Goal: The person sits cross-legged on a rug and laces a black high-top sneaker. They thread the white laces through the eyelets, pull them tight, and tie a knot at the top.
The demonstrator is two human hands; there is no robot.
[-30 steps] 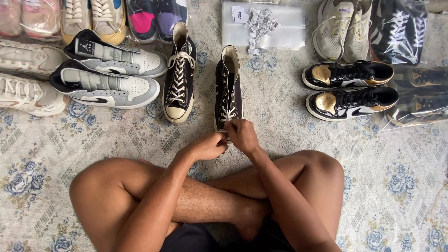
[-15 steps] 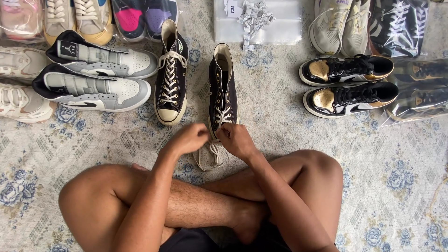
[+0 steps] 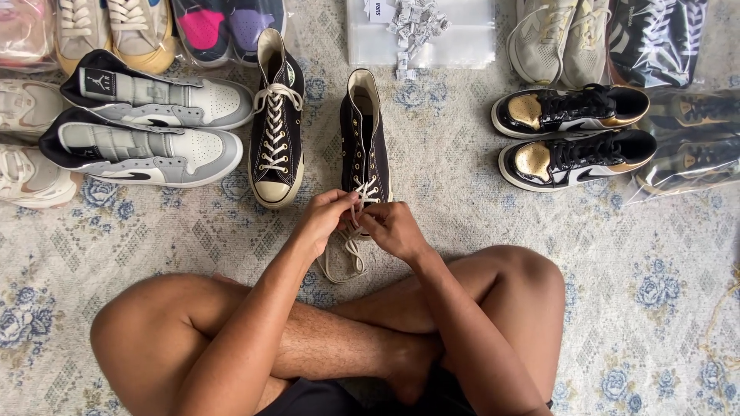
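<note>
A dark high-top canvas sneaker [image 3: 365, 135] lies on the patterned rug in front of me, toe toward me. My left hand [image 3: 324, 220] and my right hand [image 3: 391, 229] meet over its toe end, both pinching its cream shoelace [image 3: 356, 202]. A loose loop of the lace [image 3: 343, 262] trails on the rug below my hands. Its matching laced sneaker [image 3: 276, 123] stands just to the left. My crossed bare legs fill the lower part of the view.
Two grey-and-white high-tops [image 3: 142, 146] lie at left, black-and-gold sneakers [image 3: 574, 135] at right. A clear plastic bag with paper tags [image 3: 420, 31] sits behind. More shoes line the top edge, some in plastic bags [image 3: 690, 142].
My hands have moved closer together over the toe of the sneaker, and the lace loop now hangs lower on the rug. The view has shifted slightly.
</note>
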